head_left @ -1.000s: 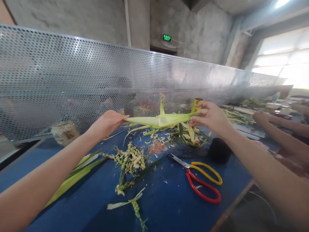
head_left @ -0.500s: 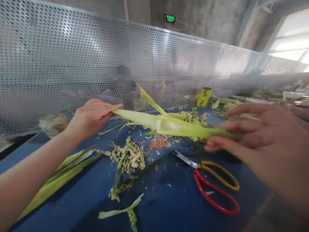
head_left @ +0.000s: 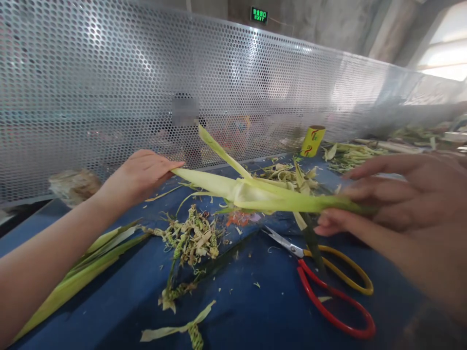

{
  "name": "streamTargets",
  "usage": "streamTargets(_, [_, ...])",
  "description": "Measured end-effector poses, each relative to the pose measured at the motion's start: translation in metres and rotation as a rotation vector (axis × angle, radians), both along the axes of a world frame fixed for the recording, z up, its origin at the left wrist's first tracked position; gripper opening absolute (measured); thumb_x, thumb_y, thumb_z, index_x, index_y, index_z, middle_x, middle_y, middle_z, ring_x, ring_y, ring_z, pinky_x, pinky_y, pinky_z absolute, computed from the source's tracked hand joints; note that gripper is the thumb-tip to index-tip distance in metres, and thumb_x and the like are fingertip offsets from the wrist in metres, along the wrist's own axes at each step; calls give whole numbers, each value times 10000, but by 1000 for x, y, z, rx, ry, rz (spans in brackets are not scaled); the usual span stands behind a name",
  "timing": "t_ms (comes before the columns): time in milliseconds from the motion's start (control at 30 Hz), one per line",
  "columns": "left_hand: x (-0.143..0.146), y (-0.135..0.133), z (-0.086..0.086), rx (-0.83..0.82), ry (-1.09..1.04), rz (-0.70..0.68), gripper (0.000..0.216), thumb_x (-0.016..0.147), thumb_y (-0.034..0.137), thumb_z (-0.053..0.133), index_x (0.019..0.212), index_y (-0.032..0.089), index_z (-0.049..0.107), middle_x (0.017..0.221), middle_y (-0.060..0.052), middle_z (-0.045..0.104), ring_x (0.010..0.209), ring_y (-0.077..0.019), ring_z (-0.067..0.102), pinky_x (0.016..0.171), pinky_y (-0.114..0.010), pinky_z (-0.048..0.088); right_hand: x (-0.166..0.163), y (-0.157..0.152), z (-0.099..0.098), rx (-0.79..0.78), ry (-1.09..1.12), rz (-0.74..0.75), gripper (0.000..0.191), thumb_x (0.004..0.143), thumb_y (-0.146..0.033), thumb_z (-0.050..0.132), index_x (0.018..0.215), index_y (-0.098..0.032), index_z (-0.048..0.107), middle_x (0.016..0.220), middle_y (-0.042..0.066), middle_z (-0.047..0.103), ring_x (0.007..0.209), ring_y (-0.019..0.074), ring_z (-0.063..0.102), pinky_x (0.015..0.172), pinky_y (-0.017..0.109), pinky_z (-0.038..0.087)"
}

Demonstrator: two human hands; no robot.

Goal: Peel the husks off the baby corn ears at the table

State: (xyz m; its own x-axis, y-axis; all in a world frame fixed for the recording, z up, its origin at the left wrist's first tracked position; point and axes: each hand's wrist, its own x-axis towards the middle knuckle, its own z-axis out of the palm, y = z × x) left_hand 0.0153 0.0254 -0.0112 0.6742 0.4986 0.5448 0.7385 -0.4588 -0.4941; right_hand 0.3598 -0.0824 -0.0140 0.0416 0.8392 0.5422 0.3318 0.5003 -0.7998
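A pale green, leafy piece that looks like corn husk [head_left: 255, 194] stretches level above the table between my hands. My left hand [head_left: 140, 175] pinches its narrow pale end. My right hand [head_left: 394, 199] grips the darker green end, with the thumb below and fingers above. One strip of the husk sticks up toward the upper left from its middle. Beneath it lie scissors [head_left: 294, 249] with one yellow and one red handle, blades slightly apart. A heap of braided, knotted husk pieces [head_left: 193, 238] rests left of the scissors.
A perforated metal screen [head_left: 127, 97] runs behind the blue table [head_left: 248, 311]. Long green husks [head_left: 91, 272] lie under my left forearm. A yellow cardboard tube [head_left: 313, 141] stands at the back, near more husk strips [head_left: 353, 154]. A short braided piece [head_left: 195, 335] lies in front.
The view has shifted slightly, so the scissors and braided pieces sit a little lower. Both hands still hold the husk, whose upright strip leans a bit further left.
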Motion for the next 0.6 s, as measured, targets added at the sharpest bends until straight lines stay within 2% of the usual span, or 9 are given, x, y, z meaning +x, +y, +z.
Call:
streamTargets(167, [1,27,-3,-239,199,134,335,865,176,274,997,127,578,949,-90,650,894,-159,552,862,-309,366,-7,47,-4,-191,41,63,308,596,-160,698,786,-234,467,605,-37,609,508,140,626,477,212,543])
streamTargets(267, [-9,47,-9,-248,234,201,302,851,182,315,940,138,600,825,-99,649,805,-184,568,787,-319,385,0,75,-6,-316,171,60,289,623,-122,666,769,-201,430,592,-19,600,529,145,635,543,222,558])
streamTargets(333, [-16,56,-13,-253,239,187,301,855,208,325,884,129,613,759,-103,641,748,-192,570,734,-317,390,7,86,-5,-378,249,28,294,625,-100,656,766,-188,413,564,-22,578,530,143,635,571,213,560])
streamTargets(433, [-19,62,-15,-236,232,131,278,847,204,353,840,114,615,706,-98,629,686,-188,564,682,-303,384,14,91,1,-449,259,61,348,584,-126,695,782,-179,414,583,-20,578,549,148,638,592,214,563])
streamTargets(600, [-9,62,-14,-238,217,53,265,850,212,367,803,117,610,681,-82,617,672,-174,548,683,-286,369,21,85,2,-459,257,60,426,501,-186,743,764,-191,407,616,-6,586,583,156,635,642,248,561])
